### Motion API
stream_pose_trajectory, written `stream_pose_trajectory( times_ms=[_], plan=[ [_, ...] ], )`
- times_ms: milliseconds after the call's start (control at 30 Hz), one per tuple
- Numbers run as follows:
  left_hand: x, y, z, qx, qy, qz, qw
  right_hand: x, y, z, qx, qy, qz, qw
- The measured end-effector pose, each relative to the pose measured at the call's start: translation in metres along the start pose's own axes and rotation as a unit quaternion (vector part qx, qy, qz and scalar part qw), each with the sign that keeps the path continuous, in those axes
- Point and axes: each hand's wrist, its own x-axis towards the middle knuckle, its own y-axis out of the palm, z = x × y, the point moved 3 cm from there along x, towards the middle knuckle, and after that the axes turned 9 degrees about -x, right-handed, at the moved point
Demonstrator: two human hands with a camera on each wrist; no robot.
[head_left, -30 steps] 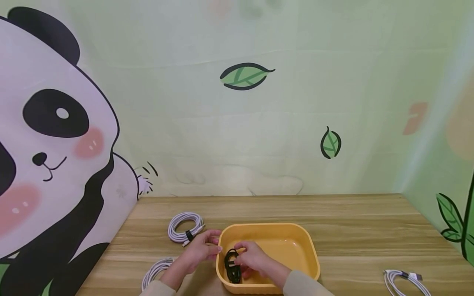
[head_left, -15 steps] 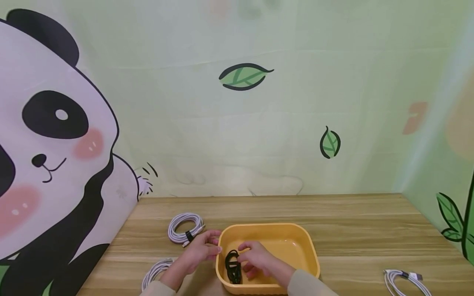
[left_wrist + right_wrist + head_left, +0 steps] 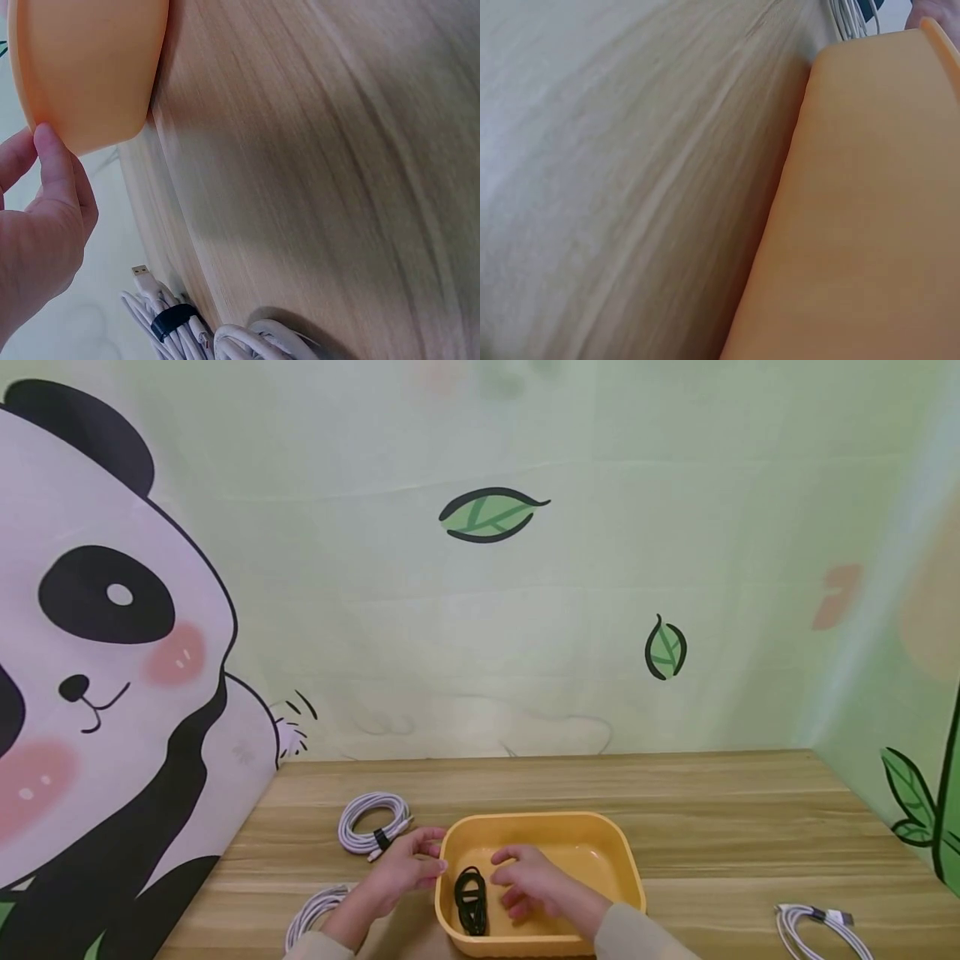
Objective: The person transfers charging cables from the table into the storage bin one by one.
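A yellow-orange plastic box (image 3: pixel 585 868) stands on the table. My left hand (image 3: pixel 401 870) holds its left rim, and in the left wrist view the fingertips (image 3: pixel 49 146) meet at the rim's edge. A coiled black cable (image 3: pixel 471 902) lies inside at the left end of the box. My right hand (image 3: pixel 531 883) hovers inside the box, just right of the black cable and apart from it, with fingers loosely bent and nothing in them. In the right wrist view the box's outer wall (image 3: pixel 862 202) hides that hand.
A coiled white cable (image 3: pixel 375 823) with a black strap lies behind my left hand. Another white coil (image 3: pixel 315 912) sits by the left forearm, partly covered. A third white cable (image 3: pixel 821 927) rests at the far right of the wooden table (image 3: pixel 735 827). A panda-printed backdrop stands behind.
My right hand has let go of the black cable and moved right, away from it. The cable stays in the box's left end. The left hand keeps its place on the rim.
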Motion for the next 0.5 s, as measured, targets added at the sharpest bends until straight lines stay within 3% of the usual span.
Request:
stream_pose_trajectory(
  times_ms=[500],
  plan=[
    [0.001, 0.0, -0.001, -0.004, -0.005, -0.002, 1.0, -0.005, -0.011, 0.003, 0.009, -0.016, 0.023, 1.0]
  ],
)
